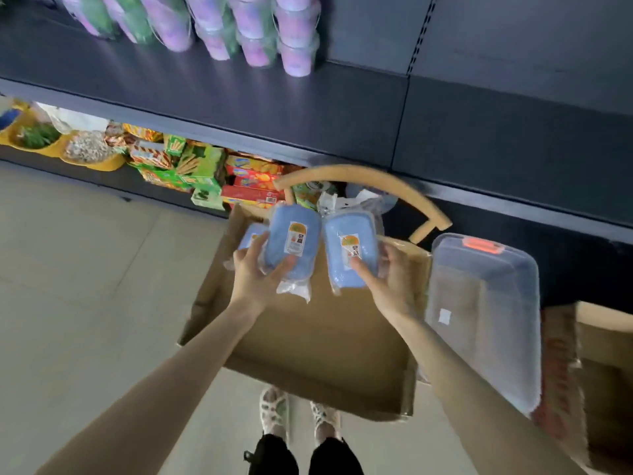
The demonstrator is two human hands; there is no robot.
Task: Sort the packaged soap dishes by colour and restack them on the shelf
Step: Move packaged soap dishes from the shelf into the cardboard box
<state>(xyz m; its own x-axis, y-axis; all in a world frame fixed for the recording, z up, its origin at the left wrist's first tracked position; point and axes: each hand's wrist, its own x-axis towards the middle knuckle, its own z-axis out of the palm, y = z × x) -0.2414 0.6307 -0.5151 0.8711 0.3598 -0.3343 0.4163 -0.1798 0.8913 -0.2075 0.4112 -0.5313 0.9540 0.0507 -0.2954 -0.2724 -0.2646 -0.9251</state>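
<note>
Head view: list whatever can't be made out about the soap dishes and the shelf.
Head view throughout.
- Labels on the dishes: too small and blurred to read.
- Rear dish in the left hand: mostly hidden by the front dish and fingers.
- Behind the right dish: hidden by it and the right hand.
- Cups on the shelf: tops cut off by the top edge, blurred.
</note>
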